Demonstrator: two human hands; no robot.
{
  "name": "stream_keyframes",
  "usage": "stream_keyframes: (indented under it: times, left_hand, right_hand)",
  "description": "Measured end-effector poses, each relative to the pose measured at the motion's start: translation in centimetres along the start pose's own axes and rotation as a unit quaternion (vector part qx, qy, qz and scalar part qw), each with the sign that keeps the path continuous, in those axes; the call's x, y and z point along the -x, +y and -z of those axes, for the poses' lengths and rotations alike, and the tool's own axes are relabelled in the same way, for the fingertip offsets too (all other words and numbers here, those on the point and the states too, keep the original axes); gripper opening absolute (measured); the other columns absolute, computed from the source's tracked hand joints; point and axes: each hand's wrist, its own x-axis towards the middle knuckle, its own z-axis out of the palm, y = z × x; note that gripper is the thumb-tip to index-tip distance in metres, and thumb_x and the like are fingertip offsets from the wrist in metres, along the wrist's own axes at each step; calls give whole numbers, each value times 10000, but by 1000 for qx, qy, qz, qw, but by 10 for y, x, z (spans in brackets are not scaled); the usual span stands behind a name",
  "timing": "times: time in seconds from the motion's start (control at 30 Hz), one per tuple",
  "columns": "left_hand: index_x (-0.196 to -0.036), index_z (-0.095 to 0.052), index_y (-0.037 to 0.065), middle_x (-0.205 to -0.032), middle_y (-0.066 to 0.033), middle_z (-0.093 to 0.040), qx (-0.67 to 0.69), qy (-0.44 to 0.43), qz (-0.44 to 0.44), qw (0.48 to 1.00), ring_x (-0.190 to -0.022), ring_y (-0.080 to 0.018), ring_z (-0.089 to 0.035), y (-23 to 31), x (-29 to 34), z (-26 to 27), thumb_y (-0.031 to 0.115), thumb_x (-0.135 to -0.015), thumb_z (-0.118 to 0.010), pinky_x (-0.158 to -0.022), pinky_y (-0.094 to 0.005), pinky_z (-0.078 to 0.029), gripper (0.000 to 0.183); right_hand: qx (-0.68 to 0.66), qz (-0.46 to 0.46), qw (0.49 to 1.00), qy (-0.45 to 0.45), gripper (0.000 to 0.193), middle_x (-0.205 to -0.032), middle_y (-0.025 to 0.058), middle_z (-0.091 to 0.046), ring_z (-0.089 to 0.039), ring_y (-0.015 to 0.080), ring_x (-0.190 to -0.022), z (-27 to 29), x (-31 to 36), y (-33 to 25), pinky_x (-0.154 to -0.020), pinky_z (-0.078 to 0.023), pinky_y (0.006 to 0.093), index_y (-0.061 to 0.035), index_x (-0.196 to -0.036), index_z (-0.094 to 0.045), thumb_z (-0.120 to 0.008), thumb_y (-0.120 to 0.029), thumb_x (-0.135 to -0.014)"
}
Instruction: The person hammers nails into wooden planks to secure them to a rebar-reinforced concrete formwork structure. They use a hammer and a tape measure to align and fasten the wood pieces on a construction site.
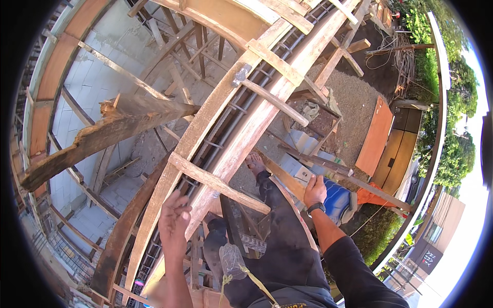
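I stand high on a curved wooden beam formwork [241,128] with steel bars [233,123] lying inside it. My left hand [173,219] hovers with fingers apart above the formwork's left side board [169,169], holding nothing. My right hand [314,190], with a dark watch on the wrist, is closed around the top of a slanted wooden brace [287,179]. My bare foot [255,163] rests on that brace by the formwork. Wooden cross battens [215,182] span the two side boards. A clear plastic bottle [231,259] on a yellow cord hangs by my dark trousers.
A grey hammer-like tool [240,75] lies on an upper batten. A rough timber log [102,133] juts in from the left. Far below are grey blocks [303,146], a blue object [336,197], an orange board [375,136], gravel [354,102] and props. Trees [452,102] line the right.
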Motion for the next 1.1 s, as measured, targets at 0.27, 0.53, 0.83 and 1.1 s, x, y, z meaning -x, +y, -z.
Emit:
stream_keyframes:
  times: [0.27, 0.53, 0.83, 1.1]
  left_hand:
    - [-1375, -553, 7, -1266, -179, -601, -269, 74, 53, 959, -1156, -278, -565, -177, -45, 39, 226, -946, -694, -1016, -384, -443, 502]
    - [-1365, -548, 32, -1243, -206, -572, -531, 2, -71, 844, -1175, -414, -523, -313, -50, 59, 441, -868, -733, -1028, -498, -418, 669]
    - [-1340, -542, 10, -1208, -213, -589, -504, 30, -82, 860, -1146, -430, -552, -262, -43, 38, 518, -725, -819, -983, -507, -453, 845]
    - [-1274, -614, 59, -1112, -191, -652, -487, 91, -146, 857, -1017, -422, -622, -283, -42, 40, 612, -843, -593, -872, -505, -497, 701]
  right_hand:
    - [6, 12, 1000, 12, 279, -784, 228, -674, -650, 467, -763, 2, 2, -1, -668, -482, 575, -92, -965, -577, -499, -348, -1046]
    - [-5, 21, 999, 31, 312, -704, 206, -636, -633, 451, -692, -3, 2, 4, -617, -469, 536, -70, -864, -556, -522, -321, -1046]
    - [-12, 29, 999, 15, 256, -775, 219, -666, -647, 463, -762, -2, 1, 3, -673, -480, 563, -71, -932, -576, -521, -299, -1034]
    - [-45, 84, 995, 2, 368, -622, 133, -604, -621, 323, -588, -7, 8, 21, -589, -458, 452, -26, -820, -554, -500, -301, -1058]
